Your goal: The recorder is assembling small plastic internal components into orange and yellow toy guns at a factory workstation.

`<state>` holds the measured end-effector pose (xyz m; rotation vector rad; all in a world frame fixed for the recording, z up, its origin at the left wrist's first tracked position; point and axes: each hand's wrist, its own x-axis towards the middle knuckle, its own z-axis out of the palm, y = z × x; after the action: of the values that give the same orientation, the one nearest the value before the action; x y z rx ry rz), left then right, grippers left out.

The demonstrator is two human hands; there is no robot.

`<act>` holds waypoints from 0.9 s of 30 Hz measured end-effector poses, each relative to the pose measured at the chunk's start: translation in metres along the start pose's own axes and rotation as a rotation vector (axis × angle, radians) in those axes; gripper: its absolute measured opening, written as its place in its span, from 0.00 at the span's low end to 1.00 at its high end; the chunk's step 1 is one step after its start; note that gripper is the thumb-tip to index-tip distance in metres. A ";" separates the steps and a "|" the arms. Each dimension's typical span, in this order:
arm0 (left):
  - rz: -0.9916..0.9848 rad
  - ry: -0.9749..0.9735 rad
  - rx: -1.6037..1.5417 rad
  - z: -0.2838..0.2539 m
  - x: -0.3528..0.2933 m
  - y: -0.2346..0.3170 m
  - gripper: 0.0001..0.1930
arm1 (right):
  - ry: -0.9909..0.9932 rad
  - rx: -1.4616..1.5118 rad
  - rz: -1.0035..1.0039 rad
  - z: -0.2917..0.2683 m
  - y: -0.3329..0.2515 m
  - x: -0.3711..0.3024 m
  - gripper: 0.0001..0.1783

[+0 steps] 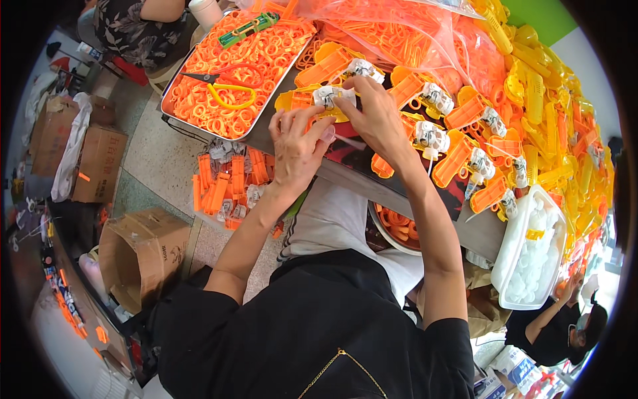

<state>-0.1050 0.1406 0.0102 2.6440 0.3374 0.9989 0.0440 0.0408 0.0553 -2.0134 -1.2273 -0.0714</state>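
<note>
Toy: one orange toy with a white part lies on the far half of the table, at the near right side of the metal tray; I see it between the fingers of both hands, partly covered by them.
Long axis of toy: it runs about left to right, almost across the person's front.
Pointing of toy: the yellow-orange end looks to the left, the white part to the right; which end is the true front, I cannot tell.
Right hand: it is the nearer one to the white part, coming from the right; for it, the toy lies to the left.
Right fingers: thumb and forefinger stand apart, with the right end of the white part between them; if they press or only touch, I cannot tell.
Left hand: it is at the near side of the toy, so for it the toy lies far and a little right; its fingers are bent, close to the orange part.
Left grip: a pinkish bit shows by the thumb, but I cannot tell if it is held.
Row of toys: to the right, similar toys lie slanted, several with white parts to the right.
</note>
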 end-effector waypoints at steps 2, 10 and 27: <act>0.014 -0.002 0.002 0.003 0.000 -0.001 0.16 | -0.028 -0.046 -0.015 0.008 0.006 0.007 0.19; 0.008 0.011 0.013 -0.024 0.002 0.006 0.16 | -0.126 -0.085 0.013 0.009 0.011 0.004 0.22; -0.042 -0.193 -0.525 -0.036 0.002 0.011 0.15 | -0.305 -0.212 0.037 -0.020 0.000 -0.006 0.21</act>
<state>-0.1265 0.1376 0.0406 2.2168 0.0701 0.6921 0.0476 0.0237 0.0673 -2.2925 -1.4197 0.1334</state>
